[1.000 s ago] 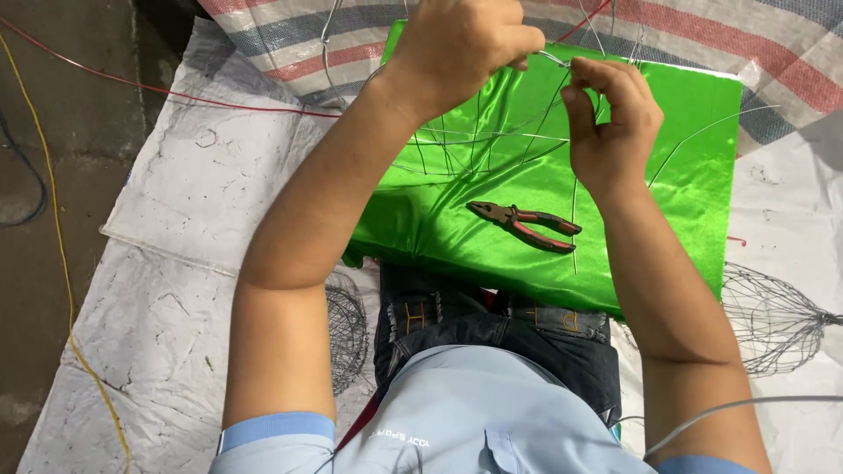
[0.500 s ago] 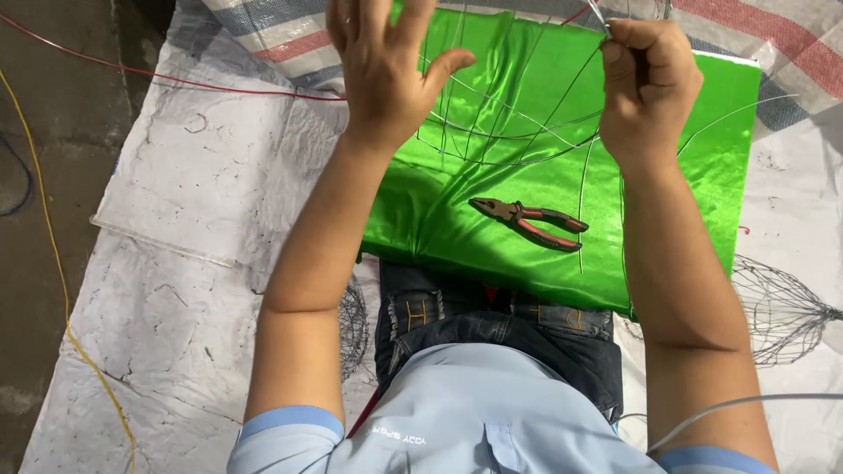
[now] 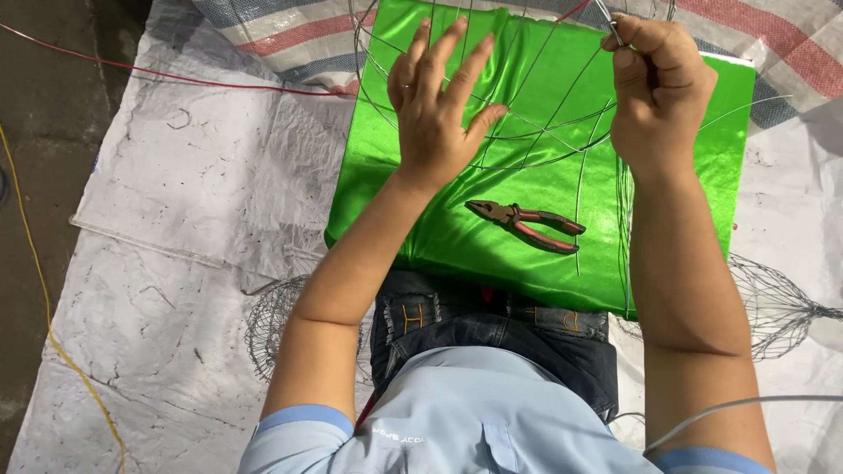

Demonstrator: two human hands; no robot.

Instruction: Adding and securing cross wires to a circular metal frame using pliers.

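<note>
Left hand (image 3: 439, 114) spread wide, fingers splayed and lifted, holding nothing, poised over the thin wire frame (image 3: 527, 132). Right hand (image 3: 659, 88) closed in a narrow pinch around a strand of that frame at its upper edge, thumb pressed against forefinger. Frame arched between both hands, its curved wires crossing just above the shiny green cloth (image 3: 544, 237) draped over the lap. Red-handled pliers (image 3: 527, 224) lying on the cloth below and between the hands, touched by neither. Finished wire cage (image 3: 773, 307) resting well below the right hand, beside that forearm. White sheet (image 3: 176, 219) spread left of the left arm.
</note>
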